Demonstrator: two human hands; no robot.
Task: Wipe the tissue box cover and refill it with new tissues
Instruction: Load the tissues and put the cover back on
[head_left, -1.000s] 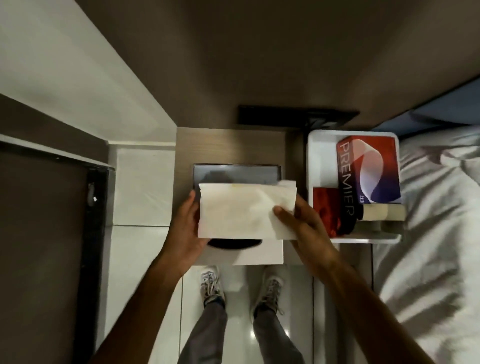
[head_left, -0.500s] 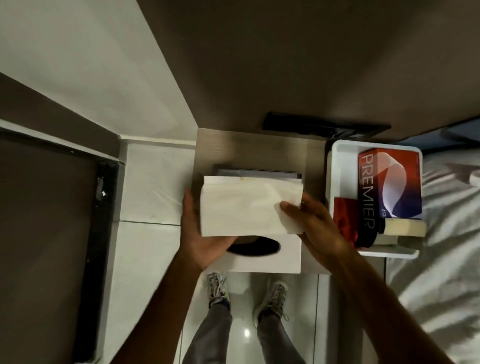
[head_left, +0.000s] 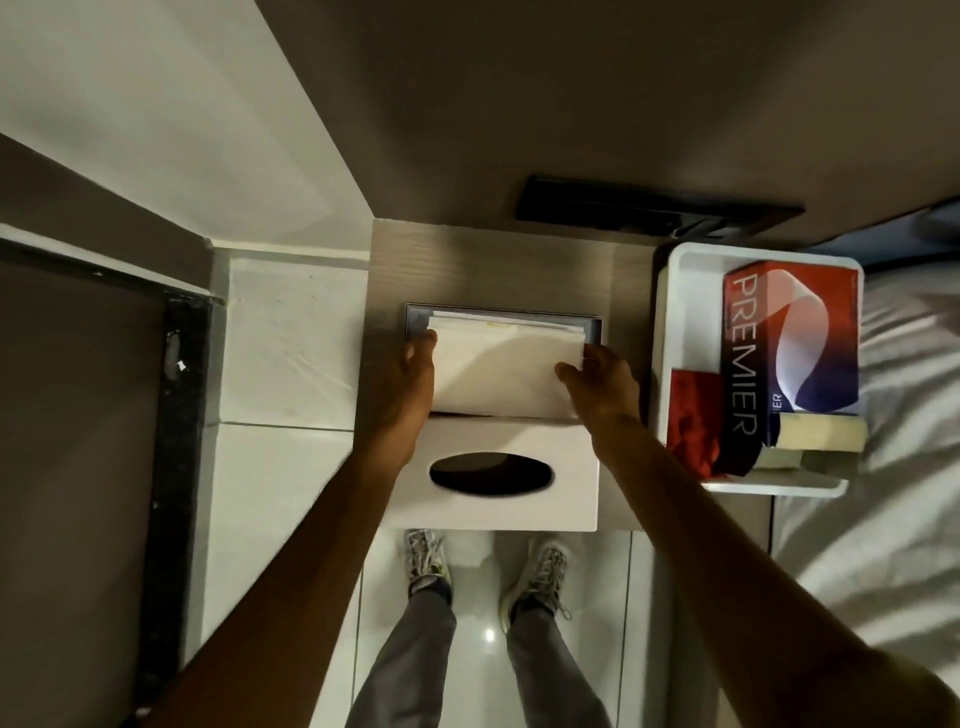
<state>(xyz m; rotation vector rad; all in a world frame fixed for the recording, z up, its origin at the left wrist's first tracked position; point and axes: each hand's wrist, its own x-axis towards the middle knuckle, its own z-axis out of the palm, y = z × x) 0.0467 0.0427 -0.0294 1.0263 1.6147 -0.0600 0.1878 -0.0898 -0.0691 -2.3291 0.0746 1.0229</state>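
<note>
Mid-refill, so we judge the task past halfway. Our left hand (head_left: 410, 384) and right hand (head_left: 597, 382) are clamped on the two short ends of a tissue stack (head_left: 506, 371), one hand per side, well apart from each other. The stack sits over the dark tray (head_left: 415, 317), the far piece on the small wooden table (head_left: 493, 260); only the tray's far rim and corners show around the tissues. We cannot tell whether the stack is already resting in the tray or hovering just above it, since the hands and tissues hide the contact.

The white tissue box cover (head_left: 498, 475) lies just near of the stack, oval slot facing up, with nothing showing through the slot but dark. It looks clean, so wiping is probably done, though the dim light makes that a guess. Left to do: seat the stack, put the cover over it, pull a tissue through the slot.

Right of the table, a white bin (head_left: 685, 312) holds a red and blue box marked PREMIER (head_left: 789, 338), a red cloth (head_left: 693, 415) and a pale sponge-like block (head_left: 821, 431). A bed (head_left: 883, 519) lies on the far right.
</note>
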